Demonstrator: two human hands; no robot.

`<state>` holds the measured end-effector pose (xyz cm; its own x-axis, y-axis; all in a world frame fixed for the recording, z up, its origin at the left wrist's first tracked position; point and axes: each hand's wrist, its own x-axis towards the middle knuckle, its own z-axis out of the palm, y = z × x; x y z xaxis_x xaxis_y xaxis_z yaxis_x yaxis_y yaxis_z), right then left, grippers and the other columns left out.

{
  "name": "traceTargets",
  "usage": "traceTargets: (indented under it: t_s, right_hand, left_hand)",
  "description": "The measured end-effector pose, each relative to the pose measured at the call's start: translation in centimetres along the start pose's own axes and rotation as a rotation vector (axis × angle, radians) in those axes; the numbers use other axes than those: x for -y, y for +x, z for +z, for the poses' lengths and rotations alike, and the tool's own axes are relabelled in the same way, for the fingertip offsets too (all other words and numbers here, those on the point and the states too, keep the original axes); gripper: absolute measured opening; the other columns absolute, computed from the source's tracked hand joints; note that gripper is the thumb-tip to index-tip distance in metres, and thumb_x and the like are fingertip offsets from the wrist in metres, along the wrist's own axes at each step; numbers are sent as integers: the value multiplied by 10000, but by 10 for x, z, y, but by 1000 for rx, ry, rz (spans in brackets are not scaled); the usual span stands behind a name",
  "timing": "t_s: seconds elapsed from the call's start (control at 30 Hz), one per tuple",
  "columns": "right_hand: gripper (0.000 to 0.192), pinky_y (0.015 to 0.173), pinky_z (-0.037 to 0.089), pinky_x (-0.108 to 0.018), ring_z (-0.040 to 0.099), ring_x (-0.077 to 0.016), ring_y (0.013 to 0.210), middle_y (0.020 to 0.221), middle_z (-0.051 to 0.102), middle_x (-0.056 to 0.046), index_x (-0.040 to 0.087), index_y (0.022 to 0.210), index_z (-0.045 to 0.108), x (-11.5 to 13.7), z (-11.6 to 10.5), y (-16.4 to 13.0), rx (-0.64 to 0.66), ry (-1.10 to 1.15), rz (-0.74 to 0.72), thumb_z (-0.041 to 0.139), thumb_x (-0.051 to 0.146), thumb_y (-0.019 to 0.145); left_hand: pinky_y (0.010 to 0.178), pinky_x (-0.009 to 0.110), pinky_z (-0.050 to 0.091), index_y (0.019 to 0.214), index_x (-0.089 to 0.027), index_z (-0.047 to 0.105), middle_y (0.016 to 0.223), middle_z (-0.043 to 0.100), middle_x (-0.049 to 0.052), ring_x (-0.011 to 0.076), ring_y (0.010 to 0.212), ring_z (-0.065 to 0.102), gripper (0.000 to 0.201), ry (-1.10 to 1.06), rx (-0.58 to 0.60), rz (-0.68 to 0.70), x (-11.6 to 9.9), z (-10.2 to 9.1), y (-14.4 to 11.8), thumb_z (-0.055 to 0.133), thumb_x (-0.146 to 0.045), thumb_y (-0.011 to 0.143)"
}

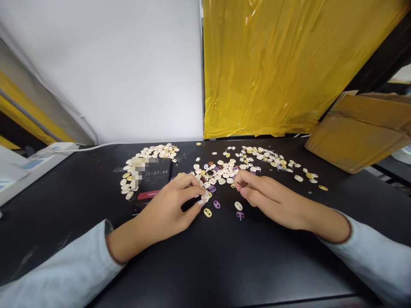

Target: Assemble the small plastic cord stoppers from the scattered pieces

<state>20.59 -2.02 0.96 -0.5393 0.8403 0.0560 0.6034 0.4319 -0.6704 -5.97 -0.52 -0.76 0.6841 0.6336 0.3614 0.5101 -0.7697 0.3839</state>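
Buttons (225, 175) lie in piles on the black table (205, 265). The left hand (171, 203) pinches a white button (206, 198) with thumb and finger. The right hand (269, 197), apart from it, pinches a small dark thing (241, 184); I can't tell what. A purple button (216, 205) lies between the hands.

Smooth plastic-looking pieces (225, 175), glossy plastic sheeting (272, 64), cardboard box (359, 132)
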Motion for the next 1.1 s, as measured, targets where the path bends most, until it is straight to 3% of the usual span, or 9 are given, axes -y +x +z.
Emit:
traceTargets:
  t_s: [0.3,0.8,1.1]
  right_hand:
    - [142,678,354,-302,455,-140,698,786,487,28,226,893,417,1,5,-1,24,-6,2,343,228,1014]
    - [255,700,372,-311,526,-145,713,786,554,25,226,889,479,1,9,0,44,-61,57,344,372,1048]
    - [317,702,387,-313,551,-151,729,805,590,9,218,889,498,4,9,2,91,-83,63,312,413,1056]
  left_hand:
    - [907,419,460,1088,-134,635,1039,639,100,237,974,561,233,239,116,44,2,1,1,423,-196,1015]
    - [950,445,482,1163,-137,562,1117,633,105,269,1047,574,234,268,49,-15,-2,4,-2,554,-139,929]
    - [921,401,488,1177,-159,537,1136,616,92,240,1031,587,242,288,36,32,-9,0,-3,487,-104,947]
